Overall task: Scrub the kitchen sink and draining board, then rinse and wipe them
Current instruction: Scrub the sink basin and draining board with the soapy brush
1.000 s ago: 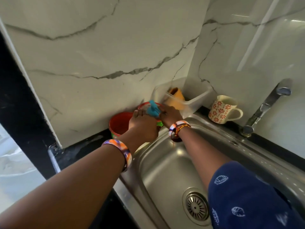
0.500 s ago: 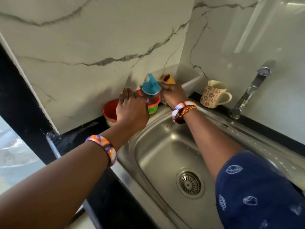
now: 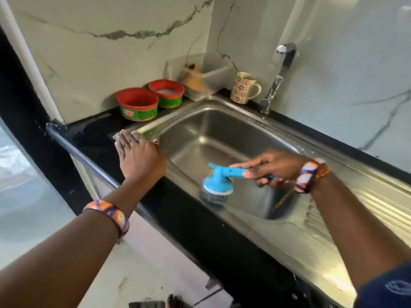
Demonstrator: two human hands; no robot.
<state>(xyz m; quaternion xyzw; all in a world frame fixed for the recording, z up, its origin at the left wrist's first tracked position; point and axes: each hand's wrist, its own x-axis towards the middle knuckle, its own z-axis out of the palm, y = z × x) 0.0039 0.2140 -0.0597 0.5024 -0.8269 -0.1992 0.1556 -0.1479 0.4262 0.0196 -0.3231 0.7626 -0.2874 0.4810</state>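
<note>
Two hands in view, both yours. Landmark is the sink basin (image 3: 222,138).

Right hand (image 3: 273,167) reaches over the basin from the draining-board side, fingers and thumb wrapped round the blue handle of the scrub brush (image 3: 219,183). Handle runs roughly level, pointing toward the basin's left wall. The brush's round blue head faces down, dark scouring pad under it, low in the near part of the basin against the steel. Exact contact is blurred, so whether it presses the floor or the near wall I cannot tell.

Left hand (image 3: 139,155) lies flat on the basin's left rim, fingers straight and together, palm down, gripping nothing. Fingertips point toward the back wall, thumb at the rim's inner edge.

Draining board (image 3: 367,196) sits right of the basin, ribbed steel, touching your right forearm's line of sight only; the arm passes above it.

Behind the basin's left back corner: two red-and-green tubs (image 3: 139,104), side by side, the farther one holding something pale. Just right of those, at the back corner, a clear plastic container (image 3: 200,74) with an orange item inside. Floral mug (image 3: 243,90) stands behind the basin's back rim, handle to the right. Tap (image 3: 278,78) rises just right of the mug, spout up against the wall, not over the basin.

Beaded bracelets on both wrists, with a loose thread hanging from the right one.
</note>
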